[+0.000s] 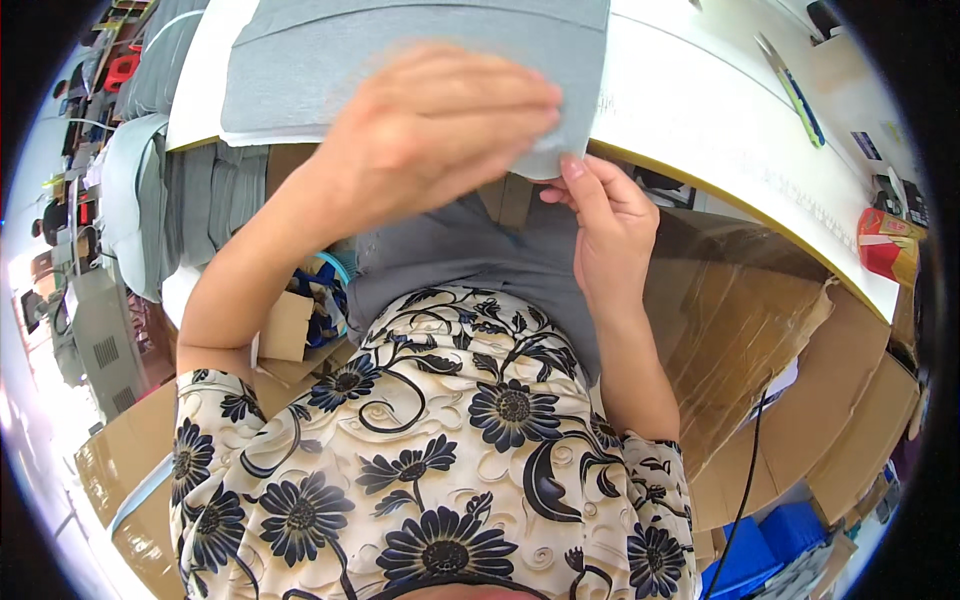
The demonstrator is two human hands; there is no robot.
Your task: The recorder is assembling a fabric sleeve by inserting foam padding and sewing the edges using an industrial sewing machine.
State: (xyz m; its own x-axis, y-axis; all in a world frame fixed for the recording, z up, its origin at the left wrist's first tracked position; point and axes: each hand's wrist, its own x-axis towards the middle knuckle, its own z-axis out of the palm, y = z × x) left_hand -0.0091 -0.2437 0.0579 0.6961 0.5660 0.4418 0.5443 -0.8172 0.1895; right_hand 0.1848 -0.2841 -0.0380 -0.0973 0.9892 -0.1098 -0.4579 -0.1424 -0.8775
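Note:
A grey fabric piece (pixel 300 80) lies over the white table, its near edge reaching the table's front edge and a pale layer showing under its left part. Above its right part is my left hand (pixel 430 125), somewhat blurred, fingers stretched out together and palm side toward the cloth. Whether the fingertips touch the fabric I cannot tell. My right hand (pixel 612 210) pinches the fabric's near right corner between thumb and fingers, just off the table edge.
On the white table (pixel 720 110) at right lie scissors (pixel 793 95) with dark and green handles. A red packet (pixel 885 245) sits at the far right. Grey fabric stacks (pixel 215 195) hang at left. Cardboard (pixel 740 330) surrounds my lap, with a black cable (pixel 745 480) at right.

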